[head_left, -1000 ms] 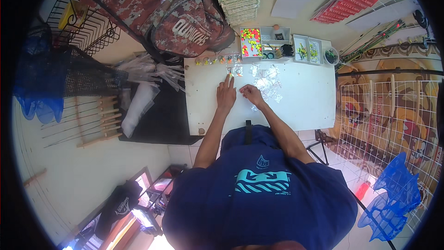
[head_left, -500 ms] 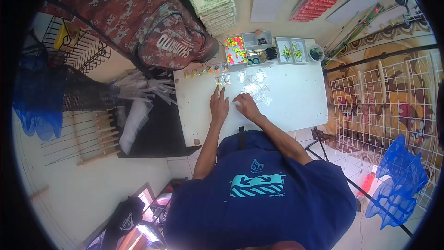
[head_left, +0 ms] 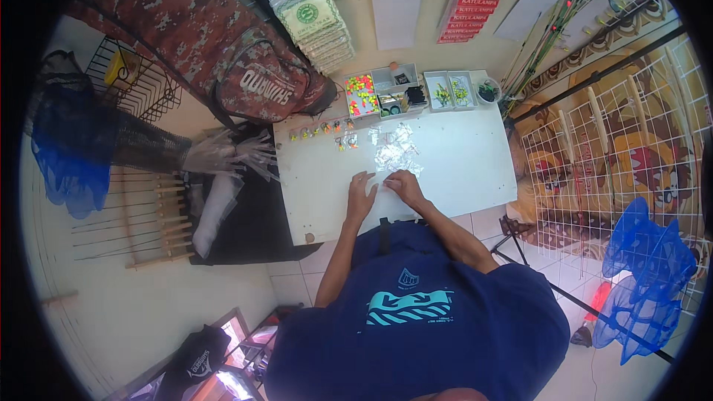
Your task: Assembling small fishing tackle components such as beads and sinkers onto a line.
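Observation:
My right hand [head_left: 405,188] is at the near side of the white table [head_left: 468,160], its fingertips pinched on a small clear plastic bag [head_left: 384,177]. Just left of it, my left hand [head_left: 361,194] has its thumb and fingers curved apart, close to the bag; I see nothing held in it. Beyond both hands lies a loose pile of small clear bags [head_left: 396,150]. To the far left of the pile, small packets [head_left: 316,131] with bright orange and yellow pieces lie in a row. Two more packets [head_left: 346,142] sit just nearer.
Along the back stand a tray of bright red and yellow pieces [head_left: 362,94], a grey compartment box [head_left: 394,80], a two-part tray [head_left: 449,91] with green-yellow pieces, and a round tub [head_left: 488,91]. A camouflage bag [head_left: 260,78] leans at the left. Wire grids [head_left: 601,156] stand right.
My left hand has drawn back from the filled packets, nearer my right hand. My right hand stays pinched by the bag pile. The whole view has shifted slightly.

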`<state>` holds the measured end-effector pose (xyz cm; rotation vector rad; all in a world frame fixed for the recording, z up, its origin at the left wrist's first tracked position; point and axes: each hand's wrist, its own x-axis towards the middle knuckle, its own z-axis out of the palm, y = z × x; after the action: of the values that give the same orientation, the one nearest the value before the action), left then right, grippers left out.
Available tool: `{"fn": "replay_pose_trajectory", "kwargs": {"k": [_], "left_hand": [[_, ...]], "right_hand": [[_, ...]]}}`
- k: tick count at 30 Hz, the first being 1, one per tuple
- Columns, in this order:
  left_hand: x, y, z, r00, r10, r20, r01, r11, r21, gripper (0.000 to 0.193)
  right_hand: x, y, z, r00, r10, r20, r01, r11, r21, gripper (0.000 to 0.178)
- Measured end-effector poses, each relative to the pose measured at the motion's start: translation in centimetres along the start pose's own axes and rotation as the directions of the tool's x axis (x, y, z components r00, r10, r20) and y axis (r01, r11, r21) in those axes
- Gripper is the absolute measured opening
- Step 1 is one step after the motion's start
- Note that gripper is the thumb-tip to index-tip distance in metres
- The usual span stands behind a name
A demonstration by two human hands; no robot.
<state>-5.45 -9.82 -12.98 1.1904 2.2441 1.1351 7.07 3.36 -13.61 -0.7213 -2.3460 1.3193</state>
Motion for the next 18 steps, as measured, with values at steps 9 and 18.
{"fn": "replay_pose_trajectory", "kwargs": {"k": [9,18], "left_hand": [[0.1,4.6,1.4,0.813,-0.328,0.481,0.569,0.618,-0.541,0.035],[-1.2,8.0,5.0,0.82,-0.361,0.445,0.572,0.548,-0.61,0.029]], "right_hand": [[-1.3,-0.9,-4.3,0.963,0.044,0.267,-0.078,0.99,0.121,0.033],[-3.2,1.0,-9.7,0.876,0.204,0.436,-0.314,0.929,0.196,0.038]]}}
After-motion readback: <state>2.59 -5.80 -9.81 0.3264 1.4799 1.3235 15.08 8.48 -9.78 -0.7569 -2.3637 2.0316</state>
